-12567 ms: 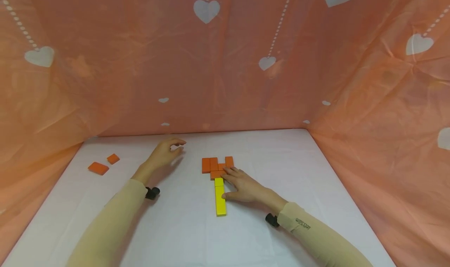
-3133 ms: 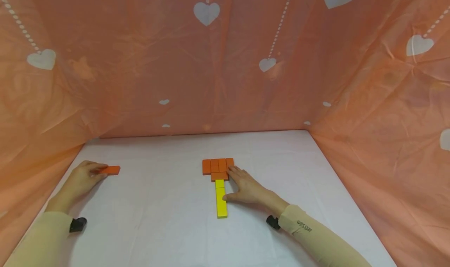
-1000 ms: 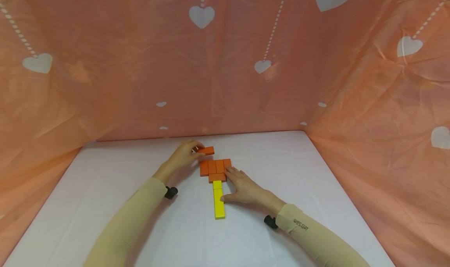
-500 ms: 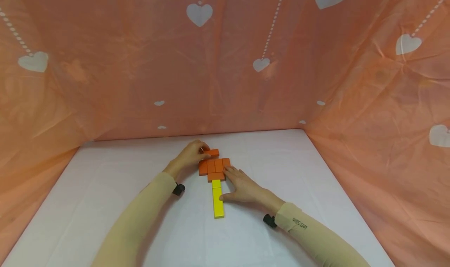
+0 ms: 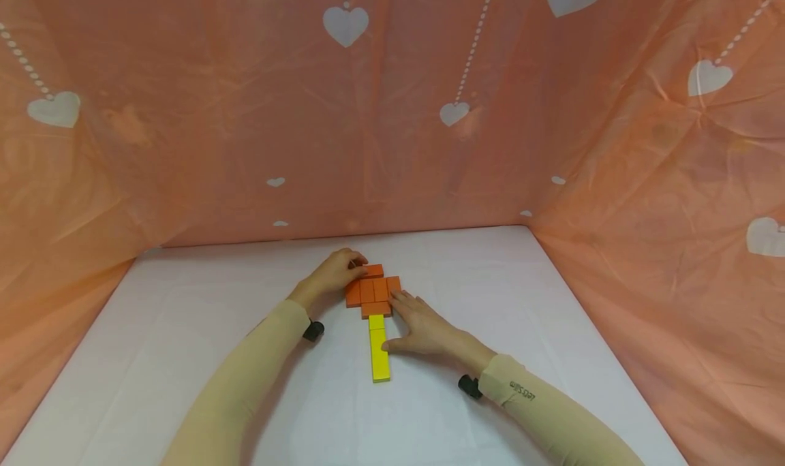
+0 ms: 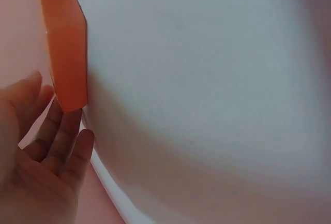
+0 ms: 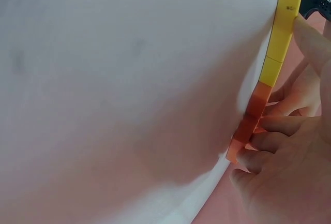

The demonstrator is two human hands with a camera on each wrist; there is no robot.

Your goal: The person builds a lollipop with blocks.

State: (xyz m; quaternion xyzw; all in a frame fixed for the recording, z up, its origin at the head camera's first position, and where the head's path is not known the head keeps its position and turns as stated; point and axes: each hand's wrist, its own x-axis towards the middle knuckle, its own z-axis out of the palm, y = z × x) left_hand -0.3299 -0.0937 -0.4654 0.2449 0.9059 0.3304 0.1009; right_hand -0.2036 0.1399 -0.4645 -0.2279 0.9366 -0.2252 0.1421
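My left hand (image 5: 334,272) pinches one end of an orange block (image 5: 373,271) at the far edge of a flat row of upright orange blocks (image 5: 373,290). Under that row lies a crosswise orange block (image 5: 376,310), then a small yellow block (image 5: 376,322) and a long yellow block (image 5: 380,358) in line toward me. My right hand (image 5: 429,326) rests spread along the right side, fingertips at the row's right end and thumb against the long yellow block. The right wrist view shows these fingers (image 7: 271,125) beside the orange blocks. Part of the pinched block is hidden by the left fingers.
A white cloth covers the table (image 5: 490,282). Orange curtains (image 5: 392,146) with white hearts stand along its back and both sides. Black cameras (image 5: 469,386) sit on both wrists.
The left hand took the orange block from the left side of the table, carried it right and lowered it to the row's far edge. The right hand has stayed by the blocks.
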